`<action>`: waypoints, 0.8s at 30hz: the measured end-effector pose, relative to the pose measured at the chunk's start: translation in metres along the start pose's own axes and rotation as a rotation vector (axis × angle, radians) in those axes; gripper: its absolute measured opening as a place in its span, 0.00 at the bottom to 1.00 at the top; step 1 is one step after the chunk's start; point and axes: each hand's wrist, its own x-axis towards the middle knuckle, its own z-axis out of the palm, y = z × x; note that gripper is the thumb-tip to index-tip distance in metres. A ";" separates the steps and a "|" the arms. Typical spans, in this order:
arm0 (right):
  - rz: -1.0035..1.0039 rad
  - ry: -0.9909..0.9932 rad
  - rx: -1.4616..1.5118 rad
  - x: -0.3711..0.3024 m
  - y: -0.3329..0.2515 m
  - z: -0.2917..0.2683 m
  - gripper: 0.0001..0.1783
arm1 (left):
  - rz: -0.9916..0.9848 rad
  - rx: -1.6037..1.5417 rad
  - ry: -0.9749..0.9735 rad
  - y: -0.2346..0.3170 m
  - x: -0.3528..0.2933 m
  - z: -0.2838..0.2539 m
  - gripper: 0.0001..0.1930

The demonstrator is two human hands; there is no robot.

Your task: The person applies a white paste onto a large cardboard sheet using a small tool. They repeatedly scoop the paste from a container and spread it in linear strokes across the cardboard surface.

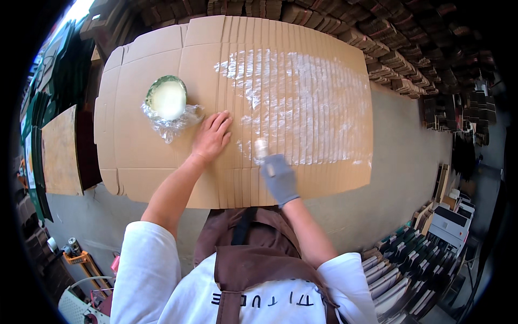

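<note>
A large sheet of brown cardboard (pixel 205 186) with creases and fold lines lies flat in front of me. Its right half carries rows of white, glue-like streaks (pixel 310 108). My bare left hand (pixel 212 133) rests flat on the sheet near the middle, fingers apart. In a grey glove, my right hand (pixel 278 178) is closed around the handle of a brush (pixel 261 147), whose whitish head touches the cardboard at the lower left of the streaked area. Left of my left hand stands a round bowl (pixel 168 98) with a green rim and white contents, with crumpled clear plastic around its base.
Stacks of folded cardboard (pixel 377 59) line the back and far right. A wooden board (pixel 61 151) stands at the left, beside dark green stacked sheets. At the lower right are a row of stacked panels (pixel 404 270) and a white printer-like machine (pixel 449 227). An orange pallet-jack-like frame (pixel 86 264) is lower left.
</note>
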 end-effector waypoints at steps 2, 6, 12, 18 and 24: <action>0.141 -0.030 -0.073 0.004 0.019 -0.019 0.03 | 0.003 -0.028 0.016 0.001 -0.003 0.001 0.22; 0.211 0.058 -0.108 0.007 -0.004 -0.020 0.03 | -0.004 -0.055 0.011 -0.002 -0.003 0.004 0.22; 0.330 0.055 -0.045 0.007 -0.007 -0.012 0.06 | 0.008 -0.051 0.016 -0.003 -0.004 0.005 0.23; 0.328 0.104 0.001 -0.009 -0.020 0.004 0.06 | 0.019 -0.052 0.026 -0.001 -0.002 0.001 0.22; 0.312 0.163 0.045 -0.008 -0.008 0.009 0.06 | 0.001 -0.053 0.017 -0.003 -0.004 0.006 0.22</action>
